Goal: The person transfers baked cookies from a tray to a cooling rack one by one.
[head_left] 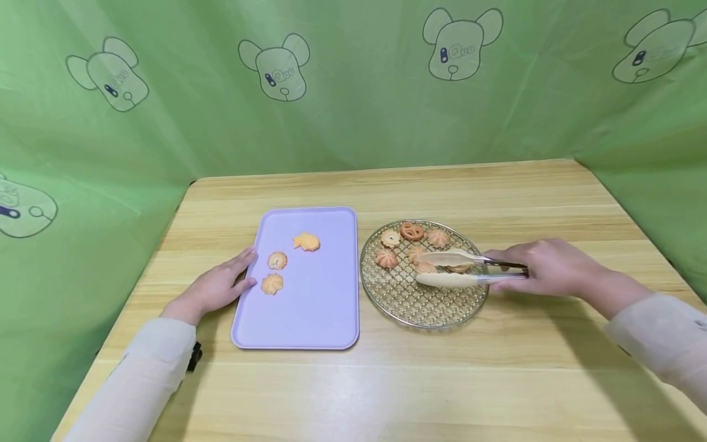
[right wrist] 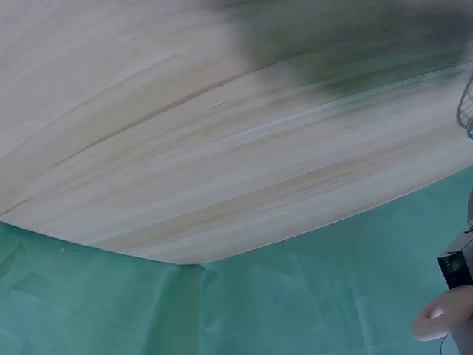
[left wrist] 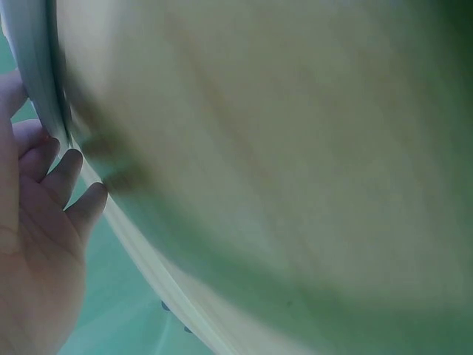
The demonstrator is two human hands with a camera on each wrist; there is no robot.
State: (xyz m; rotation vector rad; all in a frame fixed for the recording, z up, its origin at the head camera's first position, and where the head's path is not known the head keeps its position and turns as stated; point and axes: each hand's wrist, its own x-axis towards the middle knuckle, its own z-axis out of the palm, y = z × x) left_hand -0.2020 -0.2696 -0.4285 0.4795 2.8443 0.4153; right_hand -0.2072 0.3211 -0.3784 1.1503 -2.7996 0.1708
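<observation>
- Green curtain (head_left: 364, 123) with printed animal faces (head_left: 283, 73), their lettering too faint to read surely
- Left hand (head_left: 215, 285), fingers loosely extended, touching the left rim of a purple tray (head_left: 320, 301)
- Three cookies (head_left: 277, 261) on the tray
- Wire rack (head_left: 420, 307) on the counter (head_left: 414, 393) beside the tray, holding more cookies (head_left: 386, 258)
- Tongs (head_left: 450, 280) over the rack, partly hiding cookies
- Right hand (head_left: 547, 267) curled round the tongs

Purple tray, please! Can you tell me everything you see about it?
The purple tray is a rectangle with rounded corners and a low rim, and looks like plastic. It lies flat on the wooden table, beside the round wire rack. The person's left hand touches its left edge. On it are a fish-shaped cookie and two rounder ones.
</observation>
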